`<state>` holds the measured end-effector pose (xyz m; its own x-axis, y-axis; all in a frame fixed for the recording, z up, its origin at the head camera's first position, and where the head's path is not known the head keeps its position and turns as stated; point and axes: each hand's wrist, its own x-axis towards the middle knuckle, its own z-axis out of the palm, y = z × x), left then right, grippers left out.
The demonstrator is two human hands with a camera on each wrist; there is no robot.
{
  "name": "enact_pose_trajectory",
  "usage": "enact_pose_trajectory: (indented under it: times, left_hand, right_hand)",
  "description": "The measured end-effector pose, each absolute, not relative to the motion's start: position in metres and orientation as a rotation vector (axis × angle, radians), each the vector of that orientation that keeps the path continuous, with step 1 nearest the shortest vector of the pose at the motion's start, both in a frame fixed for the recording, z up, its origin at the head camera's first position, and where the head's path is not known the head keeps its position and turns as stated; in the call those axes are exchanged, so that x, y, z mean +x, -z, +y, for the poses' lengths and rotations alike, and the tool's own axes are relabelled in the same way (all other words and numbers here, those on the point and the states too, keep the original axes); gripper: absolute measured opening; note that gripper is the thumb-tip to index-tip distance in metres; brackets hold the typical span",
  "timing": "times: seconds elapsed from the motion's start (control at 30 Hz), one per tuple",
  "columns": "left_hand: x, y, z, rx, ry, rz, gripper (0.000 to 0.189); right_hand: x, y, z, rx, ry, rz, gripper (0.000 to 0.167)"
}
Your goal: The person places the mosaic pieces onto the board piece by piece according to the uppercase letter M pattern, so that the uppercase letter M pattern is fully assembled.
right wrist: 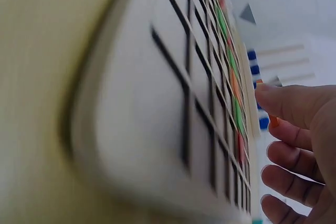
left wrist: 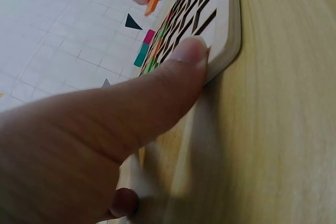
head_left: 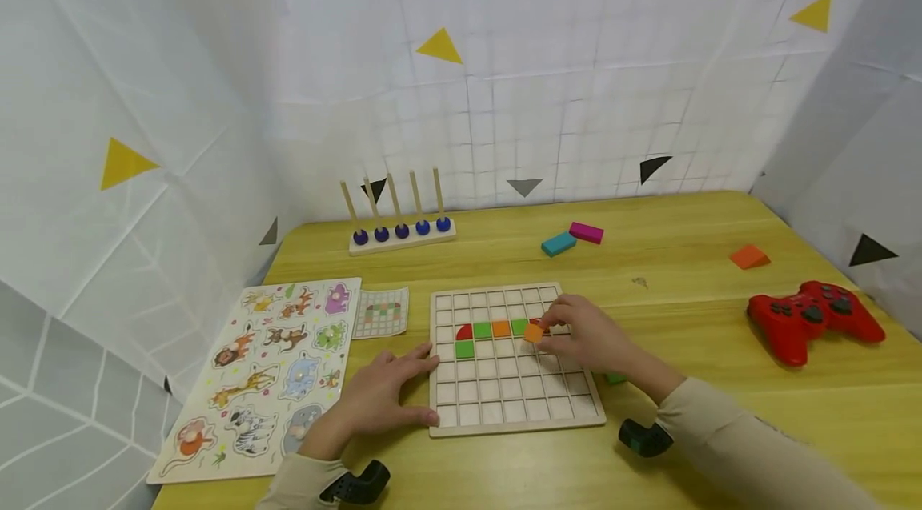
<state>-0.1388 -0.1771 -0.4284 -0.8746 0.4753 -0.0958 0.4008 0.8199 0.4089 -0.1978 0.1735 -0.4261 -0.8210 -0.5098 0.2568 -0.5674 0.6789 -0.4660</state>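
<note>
A wooden grid board lies on the table with several tiles in one upper row: a red rounded tile, a green tile, an orange tile and more to the right. Below the left red tile sits another green tile. My right hand pinches an orange square tile between thumb and forefinger, raised over the board in the right wrist view. At the board's left edge rests my left hand, fingers spread, its thumb touching the rim.
A pattern card and an animal puzzle lie on the left. Behind stands a peg stand with blue beads. Blue and magenta blocks, an orange block and a red game controller lie farther off.
</note>
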Motion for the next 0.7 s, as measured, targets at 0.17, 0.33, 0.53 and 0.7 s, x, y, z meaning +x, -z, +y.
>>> enact_pose_trajectory:
  times: [0.17,0.33,0.53,0.7]
  left_hand:
    - [-0.139,0.429,-0.177,0.687,-0.569,2.807,0.078]
    - [-0.139,0.428,-0.178,0.685,-0.559,2.816,0.077]
    - [-0.139,0.428,-0.178,0.668,-0.559,2.811,0.077]
    - [-0.140,0.430,-0.177,0.679,-0.553,2.816,0.078]
  right_hand:
    - [-0.194,0.427,0.146,0.997,-0.810,-2.757,0.020]
    - [-0.187,0.422,0.125,0.998,-0.850,-2.824,0.020]
    - [-0.181,0.425,0.106,1.100,-0.790,-2.788,0.018]
    - [-0.177,0.429,0.098,1.082,-0.724,-2.785,0.018]
